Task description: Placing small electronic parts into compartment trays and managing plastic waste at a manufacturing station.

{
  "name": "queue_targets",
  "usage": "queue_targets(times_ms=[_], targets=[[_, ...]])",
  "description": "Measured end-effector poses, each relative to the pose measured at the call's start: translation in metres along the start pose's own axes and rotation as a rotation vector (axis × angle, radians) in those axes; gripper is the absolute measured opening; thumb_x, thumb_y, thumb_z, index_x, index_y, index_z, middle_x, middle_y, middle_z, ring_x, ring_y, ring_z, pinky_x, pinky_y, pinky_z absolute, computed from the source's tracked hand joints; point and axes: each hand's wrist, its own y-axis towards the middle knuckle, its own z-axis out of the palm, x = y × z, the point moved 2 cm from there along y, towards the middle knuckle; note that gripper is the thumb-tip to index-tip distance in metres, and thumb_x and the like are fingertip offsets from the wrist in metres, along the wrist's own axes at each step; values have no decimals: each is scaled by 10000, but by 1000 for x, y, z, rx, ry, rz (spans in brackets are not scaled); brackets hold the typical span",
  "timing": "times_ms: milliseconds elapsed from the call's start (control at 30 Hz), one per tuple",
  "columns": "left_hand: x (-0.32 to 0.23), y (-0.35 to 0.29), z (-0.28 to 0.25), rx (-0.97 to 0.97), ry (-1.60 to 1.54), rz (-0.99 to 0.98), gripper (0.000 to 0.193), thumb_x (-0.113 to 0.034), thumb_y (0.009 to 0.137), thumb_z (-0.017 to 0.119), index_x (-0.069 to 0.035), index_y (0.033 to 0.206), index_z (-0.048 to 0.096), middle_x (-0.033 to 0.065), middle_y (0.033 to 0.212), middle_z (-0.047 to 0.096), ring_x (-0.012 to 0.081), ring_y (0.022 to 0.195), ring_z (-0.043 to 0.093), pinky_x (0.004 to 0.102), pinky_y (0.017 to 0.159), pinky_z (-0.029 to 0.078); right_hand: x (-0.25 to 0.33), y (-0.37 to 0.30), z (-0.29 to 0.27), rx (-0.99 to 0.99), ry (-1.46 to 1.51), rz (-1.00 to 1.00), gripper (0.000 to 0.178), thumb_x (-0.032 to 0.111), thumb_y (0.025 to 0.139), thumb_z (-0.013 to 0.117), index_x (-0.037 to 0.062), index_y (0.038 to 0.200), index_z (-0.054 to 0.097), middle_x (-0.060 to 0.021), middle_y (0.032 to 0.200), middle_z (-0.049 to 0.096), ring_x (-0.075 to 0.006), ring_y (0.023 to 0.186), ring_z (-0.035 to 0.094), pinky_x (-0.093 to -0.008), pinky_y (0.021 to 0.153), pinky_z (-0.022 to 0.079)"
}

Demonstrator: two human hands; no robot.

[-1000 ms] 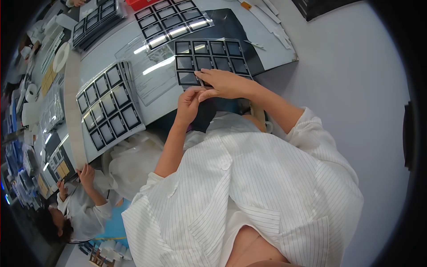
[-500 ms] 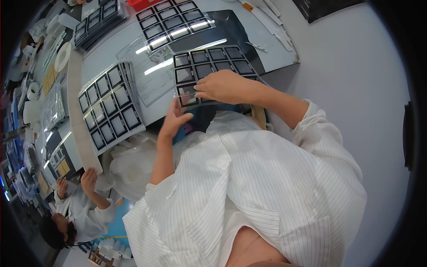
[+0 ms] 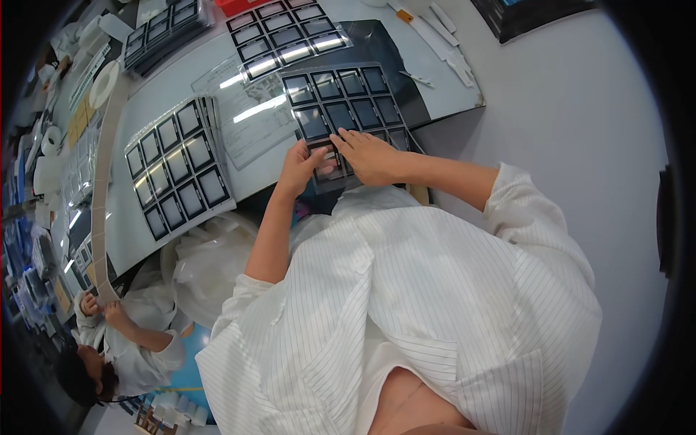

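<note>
In front of me, at the table's near edge, lies a sheet of black-framed square panels [image 3: 339, 114] in a grid. My left hand [image 3: 296, 170] is at its near left corner, closed on the edge with the thumb above and fingers seemingly under clear film. My right hand [image 3: 370, 158] rests across the near rows, fingers stretched out toward the left, pressing on nothing I can make out beyond the sheet. The near edge of the sheet reaches over the table's rim, and part of it is hidden by my right hand.
A stack of similar sheets [image 3: 177, 167] lies to the left. Another sheet [image 3: 279, 36] is farther back, near a red tray [image 3: 235, 6]. White strips and a cutter with an orange part [image 3: 404, 14] lie at the far right. A co-worker [image 3: 138, 348] handles a long pale strip [image 3: 100, 217] at left.
My right hand has flattened and shifted slightly down over the sheet. My left hand has moved up and right onto its corner. The co-worker's strip has moved left.
</note>
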Motion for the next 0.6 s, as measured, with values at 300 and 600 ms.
queue_targets(times_ms=[300,600], targets=[[39,-12,-22,-80,203,25,228,-69,894,581,8,1105,543,54,1016,632,133,827,636,251,719,519,-30,18,-85,505,490,-84,717,157,817,426,-115,1416,140,-329,1398,331,-376,1297,370,-349,1067,299],[0,5,-11,-58,236,-69,392,-220,798,733,-16,1114,622,25,929,645,88,802,580,227,727,467,-32,29,-94,791,588,-61,814,150,786,456,146,1502,69,-166,1530,171,-305,1419,158,-380,1138,142]])
